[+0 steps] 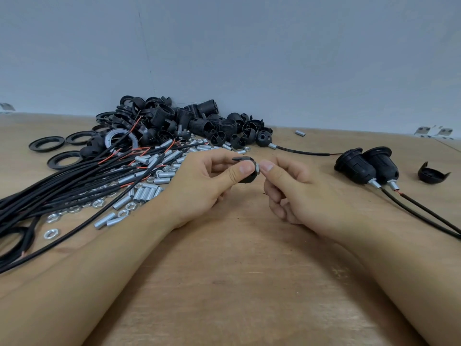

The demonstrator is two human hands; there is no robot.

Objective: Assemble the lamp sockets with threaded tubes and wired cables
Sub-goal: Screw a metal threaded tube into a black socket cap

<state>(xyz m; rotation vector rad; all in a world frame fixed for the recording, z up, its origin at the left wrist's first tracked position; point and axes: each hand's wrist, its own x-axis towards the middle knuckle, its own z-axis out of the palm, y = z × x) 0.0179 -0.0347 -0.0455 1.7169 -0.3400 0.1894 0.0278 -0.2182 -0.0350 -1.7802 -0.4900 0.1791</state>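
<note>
I see my left hand (207,186) holding a small black plastic socket cap (245,171) in the middle of the view, just above the wooden surface (237,283). Its thumb and fingers curl round the cap and pinch it. My right hand (294,193) pinches a small silver metal piece (257,168) at the cap's right side. It may be a nut or the end of a threaded tube; I cannot tell which, it is so small. The two parts touch.

I think this step is screwing the silver piece into the cap. To do it well, I would keep the cap still with the left hand and hold the silver piece straight, not tilted, so the thread catches. Then I would turn it gently with the right fingers (268,167). If it feels stuck, I would back off and start again, not push hard.

On the left lie many black cables with red wire ends (74,181), short silver threaded tubes (144,191) and silver nuts (51,233). Far behind them sits a heap of black socket parts (189,121), with flat black rings (47,144) to its left. On the right lie two finished black sockets with cables (369,166) and one loose black cap (431,172).

Behind the surface stands a plain pale grey wall (249,46).
</note>
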